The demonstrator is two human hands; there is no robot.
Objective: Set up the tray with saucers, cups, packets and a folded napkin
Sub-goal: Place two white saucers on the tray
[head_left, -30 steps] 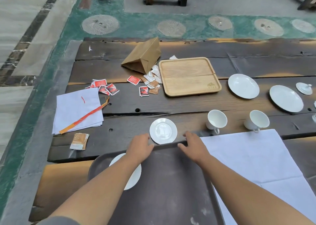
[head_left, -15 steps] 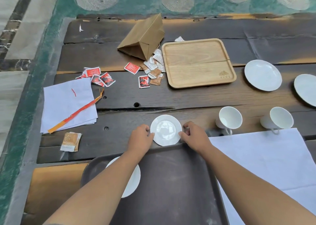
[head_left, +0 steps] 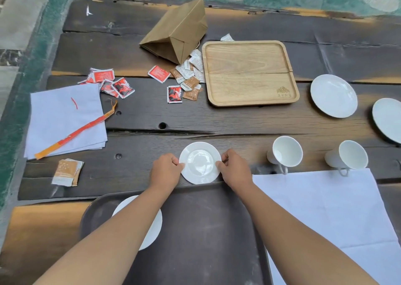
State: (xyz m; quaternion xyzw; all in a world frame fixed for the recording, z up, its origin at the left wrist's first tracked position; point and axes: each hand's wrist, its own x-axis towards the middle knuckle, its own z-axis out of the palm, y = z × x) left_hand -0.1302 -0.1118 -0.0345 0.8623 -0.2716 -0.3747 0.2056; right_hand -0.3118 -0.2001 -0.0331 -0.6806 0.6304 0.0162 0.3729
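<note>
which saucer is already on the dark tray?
The saucer half hidden under the left forearm, on the tray. The held saucer, pinched by left hand and right hand, is beyond its far rim; the two saucers at right lie on the table.

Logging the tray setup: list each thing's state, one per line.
Small saucer: off tray, held at both edges.
Left hand: pinches its left edge.
Right hand: pinches its right edge.
Dark tray: holds second saucer.
Left cup: empty.
Right cup: empty.
Paper bag: tipped over.
Wooden tray: empty.
</note>
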